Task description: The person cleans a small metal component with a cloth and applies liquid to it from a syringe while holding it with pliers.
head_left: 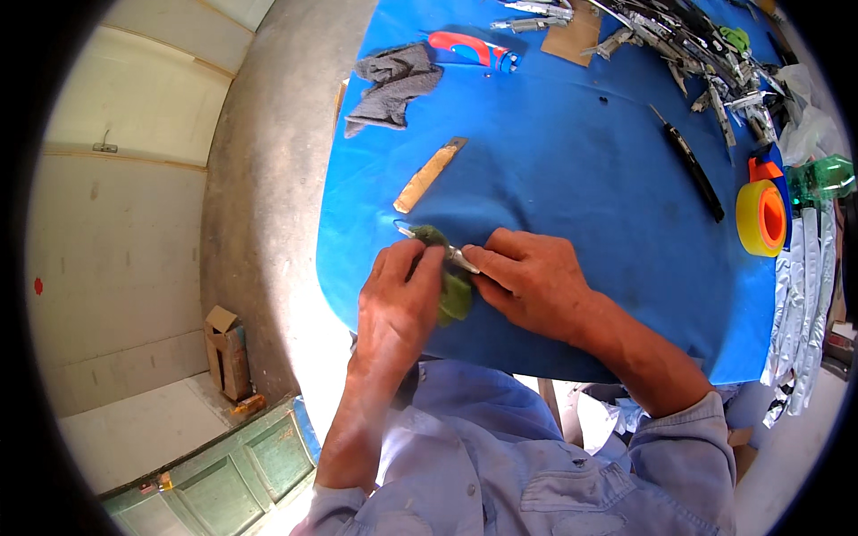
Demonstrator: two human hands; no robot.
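Near the front left edge of the blue-covered table, my left hand is closed on a green cloth, which is bunched around a slim silver metal piece. A thin tip of the piece sticks out beyond the cloth on the left. Thumb and fingers of my right hand pinch its right end. What exactly the piece is, I cannot make out, as fingers and cloth cover much of it. Just beyond my left hand lies a flat strip wrapped in tan tape.
A grey cloth and a red-and-blue handled tool lie at the far left. Toward the right are a slim black tool with a thin tip, a yellow tape roll and a green bottle. Metal parts are heaped far right.
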